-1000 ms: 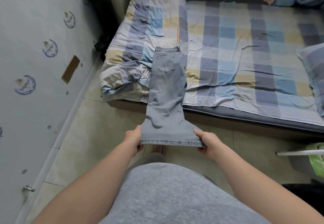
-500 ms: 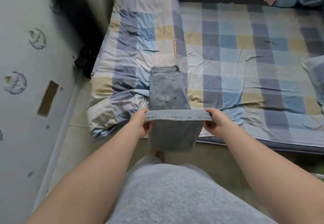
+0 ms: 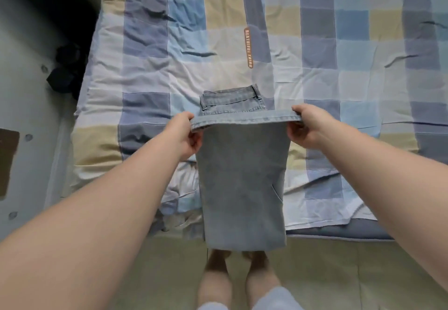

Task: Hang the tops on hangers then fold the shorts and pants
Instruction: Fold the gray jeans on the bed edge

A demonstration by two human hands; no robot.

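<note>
Head view: light-blue jeans (image 3: 242, 183) doubled over at the bed edge.
The left hand (image 3: 185, 135) and right hand (image 3: 306, 126) each pinch one end of the hem, thumb on top and fingers curled beneath, partly hidden by denim. The raised legs cover all but the waistband, which lies on the checked quilt (image 3: 339, 79). The lower fold overhangs the mattress and hides the toes of the bare feet (image 3: 215, 278).

A bed (image 3: 351, 233) under a blue, cream and grey checked quilt (image 3: 315, 43) fills my feed, an orange label (image 3: 248, 48) stitched near its middle. Pale floor tiles (image 3: 339, 275) run below. At left I see a grey wall (image 3: 26, 106), a brown patch (image 3: 7, 157) and a dark object (image 3: 64, 74) in the corner.
</note>
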